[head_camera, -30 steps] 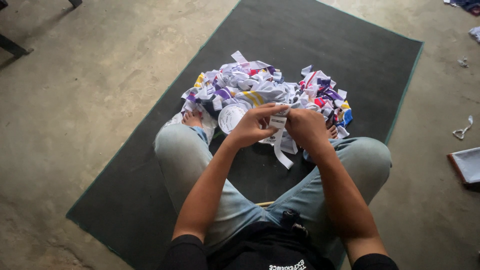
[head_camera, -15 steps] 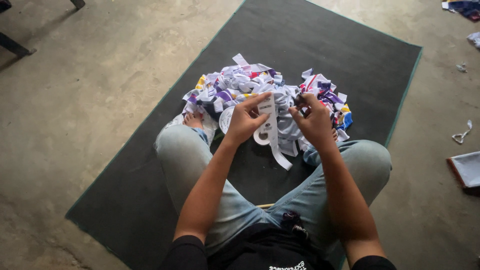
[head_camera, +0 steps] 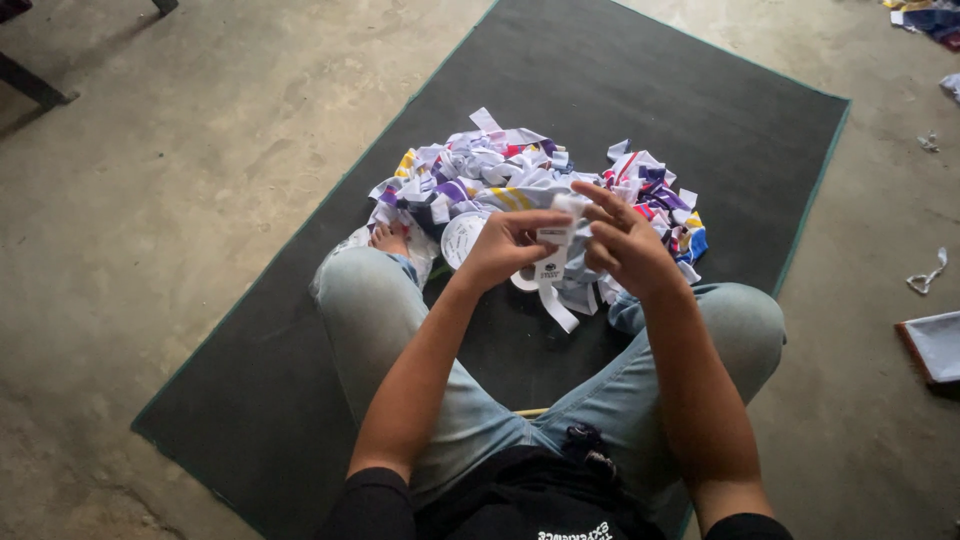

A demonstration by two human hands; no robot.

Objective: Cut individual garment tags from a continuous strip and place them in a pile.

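Head view: person sits cross-legged in pale jeans (head_camera: 380,310) on dark mat (head_camera: 640,90). Left hand (head_camera: 505,250) and right hand (head_camera: 625,245) raised close together above lap, fingers pinched shut on white ribbon strip (head_camera: 553,262); strip's loose end hangs down between knees. Just beyond hands, heap of white, purple, yellow fabric strips (head_camera: 500,175) on mat, bare foot (head_camera: 388,238) at its left edge. Concrete floor (head_camera: 180,170) around mat.

Both hands up — left hand (head_camera: 505,250) and right hand (head_camera: 625,245) pinch a white label strip (head_camera: 553,262), scrap pile (head_camera: 500,175) at twelve o'clock.
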